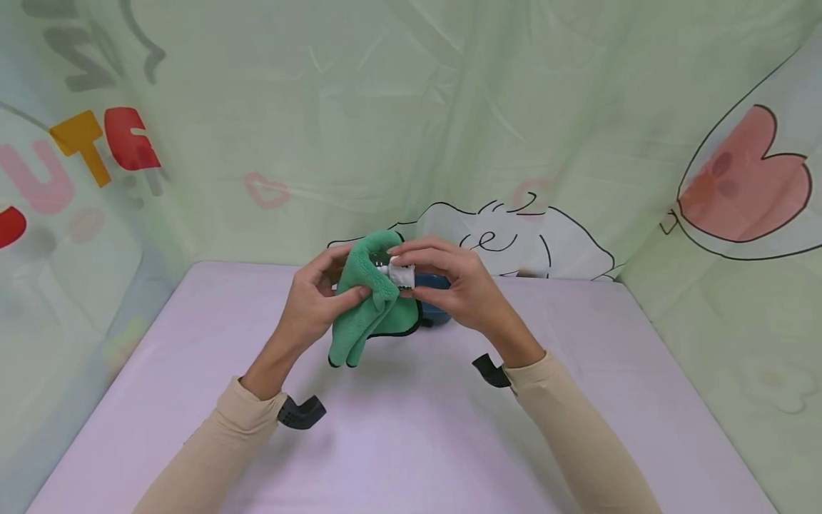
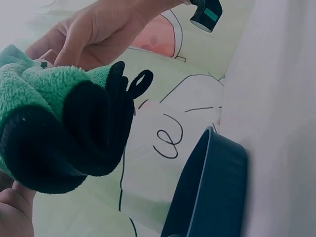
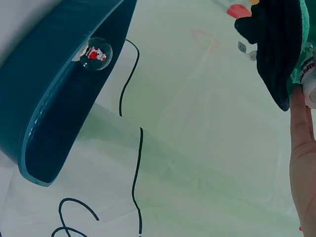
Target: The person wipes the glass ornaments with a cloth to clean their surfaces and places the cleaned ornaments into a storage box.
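Observation:
My left hand (image 1: pixel 310 303) grips a fluffy green cloth (image 1: pixel 366 285) with black edging, its thumb pressed on the front of the fabric. The cloth is folded around the clear end of a small snow globe (image 1: pixel 402 275). My right hand (image 1: pixel 459 285) pinches the globe's white base between thumb and fingers. In the right wrist view, one straight finger of that hand lies along the white base (image 3: pixel 310 89), beside the cloth. From the left wrist, the cloth's black underside (image 2: pixel 94 128) and hanging loop face the camera, and the cloth covers most of the globe.
Just behind my right hand a blue basin (image 1: pixel 437 303) stands on the pale lilac table (image 1: pixel 398 442). Another snow globe (image 3: pixel 96 54), with a red and white figure inside, is in the basin. Printed light green curtains (image 1: pixel 359 128) enclose the table's back and sides.

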{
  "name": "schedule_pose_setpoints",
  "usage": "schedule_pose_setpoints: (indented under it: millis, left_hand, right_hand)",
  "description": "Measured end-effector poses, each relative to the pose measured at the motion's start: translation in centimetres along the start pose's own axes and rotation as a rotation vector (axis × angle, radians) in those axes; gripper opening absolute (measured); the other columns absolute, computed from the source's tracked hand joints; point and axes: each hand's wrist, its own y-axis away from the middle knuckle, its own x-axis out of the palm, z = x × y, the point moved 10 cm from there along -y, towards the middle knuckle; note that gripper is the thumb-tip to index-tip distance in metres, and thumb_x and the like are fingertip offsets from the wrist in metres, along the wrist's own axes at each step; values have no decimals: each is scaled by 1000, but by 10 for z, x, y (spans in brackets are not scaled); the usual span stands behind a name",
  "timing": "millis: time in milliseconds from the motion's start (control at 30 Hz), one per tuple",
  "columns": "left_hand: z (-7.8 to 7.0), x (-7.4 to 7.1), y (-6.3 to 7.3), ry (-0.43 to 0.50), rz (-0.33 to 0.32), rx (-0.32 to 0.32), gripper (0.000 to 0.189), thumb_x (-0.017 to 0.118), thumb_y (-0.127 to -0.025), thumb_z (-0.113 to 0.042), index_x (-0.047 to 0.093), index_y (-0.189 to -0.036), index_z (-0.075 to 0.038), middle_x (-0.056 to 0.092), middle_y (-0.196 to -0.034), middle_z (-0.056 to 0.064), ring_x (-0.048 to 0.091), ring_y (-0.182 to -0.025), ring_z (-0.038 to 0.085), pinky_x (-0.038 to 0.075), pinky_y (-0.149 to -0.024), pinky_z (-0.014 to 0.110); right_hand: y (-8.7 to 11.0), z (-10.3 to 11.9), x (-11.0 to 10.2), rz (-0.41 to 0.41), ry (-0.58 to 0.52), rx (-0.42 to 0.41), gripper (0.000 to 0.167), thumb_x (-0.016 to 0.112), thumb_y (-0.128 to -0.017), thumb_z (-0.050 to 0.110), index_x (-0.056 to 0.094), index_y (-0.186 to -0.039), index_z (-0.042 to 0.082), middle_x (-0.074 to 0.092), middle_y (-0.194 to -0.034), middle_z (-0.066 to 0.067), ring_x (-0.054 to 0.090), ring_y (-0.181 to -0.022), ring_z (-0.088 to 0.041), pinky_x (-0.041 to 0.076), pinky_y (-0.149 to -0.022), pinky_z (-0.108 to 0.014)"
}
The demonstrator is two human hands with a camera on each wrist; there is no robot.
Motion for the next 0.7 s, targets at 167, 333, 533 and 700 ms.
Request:
schedule_pose_setpoints:
  millis: [167,333,533,700]
  left_hand:
    - [1,1,0,9,4,-23,55,74,-89,3,55,-140,2,62,-127,10,62,-112,23,57,-88,28]
    - [3,1,0,-4,0,-45,55,74,-89,4,55,-141,1,62,-129,11,61,-115,22,57,-89,27]
    - [7,0,1,-37,-11,-71,55,73,-88,6,56,-140,0,61,-130,14,61,-116,22,56,-89,26]
    - [9,-2,1,-43,-30,-85,55,72,-88,8,56,-140,0,59,-133,14,61,-113,23,58,-86,27]
  right_hand:
    - [0,4,-2,2,90,-42,47,79,-78,-17,71,-119,4,67,-128,-11,61,-123,-24,57,-94,-32]
    - [-1,6,-2,1,155,-86,47,77,-77,-20,73,-117,6,68,-127,-9,61,-124,-24,55,-96,-30]
    - [-1,9,-2,-1,192,-114,46,70,-78,-23,73,-114,7,68,-126,-10,63,-121,-25,55,-90,-26]
    - [-1,10,-2,1,198,-123,45,75,-78,-20,73,-115,6,68,-125,-11,63,-120,-25,55,-91,-26]
